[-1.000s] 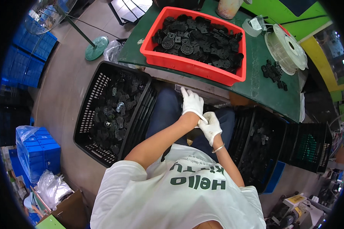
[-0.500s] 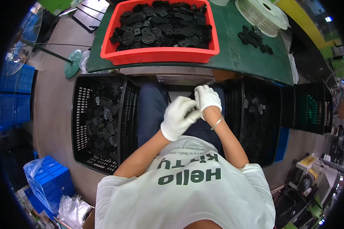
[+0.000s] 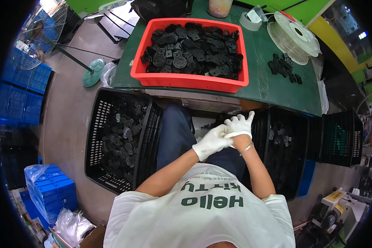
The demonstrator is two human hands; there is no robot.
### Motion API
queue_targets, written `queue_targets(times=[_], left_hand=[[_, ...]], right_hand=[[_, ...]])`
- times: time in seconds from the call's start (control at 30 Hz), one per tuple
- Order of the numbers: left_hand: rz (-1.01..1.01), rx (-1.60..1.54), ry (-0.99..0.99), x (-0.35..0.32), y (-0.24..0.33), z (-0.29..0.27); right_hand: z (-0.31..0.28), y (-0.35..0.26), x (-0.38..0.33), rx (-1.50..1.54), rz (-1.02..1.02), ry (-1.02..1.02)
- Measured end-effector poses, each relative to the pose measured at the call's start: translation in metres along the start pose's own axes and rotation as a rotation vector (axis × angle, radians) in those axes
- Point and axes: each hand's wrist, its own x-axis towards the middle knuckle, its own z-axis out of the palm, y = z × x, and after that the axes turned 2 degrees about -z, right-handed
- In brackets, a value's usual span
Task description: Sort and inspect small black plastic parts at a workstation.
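Observation:
Both my hands wear white gloves and meet above my lap. My left hand point(image 3: 214, 142) is closed, its fingers pinching the white glove point(image 3: 240, 125) worn on the other hand, near the palm and cuff. My right hand point(image 3: 242, 124) has its fingers spread and holds nothing; one finger points away from the rest. A light-coloured bracelet point(image 3: 246, 149) circles the right wrist, just below the glove's edge.
A red bin point(image 3: 190, 82) full of black plastic parts stands on the green table point(image 3: 256, 89). Black crates with similar parts flank my legs, one left point(image 3: 93, 153), one right point(image 3: 304, 165). A clear spool point(image 3: 293, 35) and loose black parts point(image 3: 281, 65) lie at the table's right.
My left hand has come onto the right hand's glove and now pinches it. The right hand's fingers have spread. The view has shifted, so the bin and table appear lower and further right.

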Motion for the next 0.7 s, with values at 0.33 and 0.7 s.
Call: queue_targets(times=[0.33, 0.7], left_hand=[[1.242, 1.193, 0.001, 0.011, 0.022, 0.040], [0.986, 1.590, 0.893, -0.012, 0.139, -0.116]], right_hand=[[-0.004, 0.014, 0.008, 0.028, -0.278, 0.441], [-0.090, 0.053, 0.062, 0.070, -0.371, 0.754]])
